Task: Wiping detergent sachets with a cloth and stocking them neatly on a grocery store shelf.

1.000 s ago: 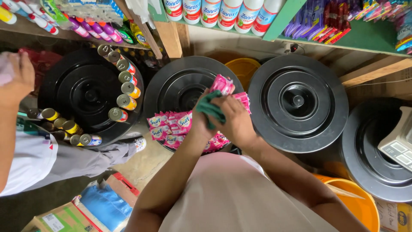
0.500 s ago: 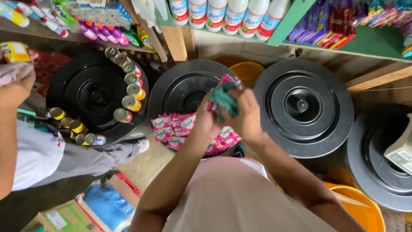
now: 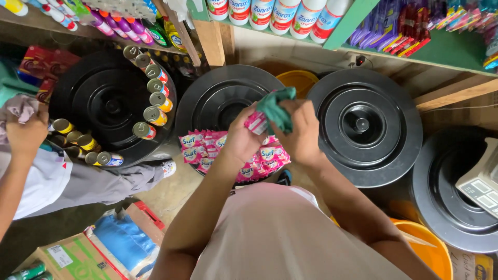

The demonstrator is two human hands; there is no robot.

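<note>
Pink sachet [image 3: 256, 123], judged light, limp and slippery, best pinched at its edge, sits clamped in left hand [image 3: 243, 139] fingers above black lid [image 3: 218, 98] front edge while right hand [image 3: 301, 136] fingers grip soft green cloth [image 3: 277, 106]

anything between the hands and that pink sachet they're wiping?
Nothing visible. The left hand holds the pink sachet directly, and the right hand presses the green cloth against it. Both are raised above the sachet pile on the middle black lid.
</note>
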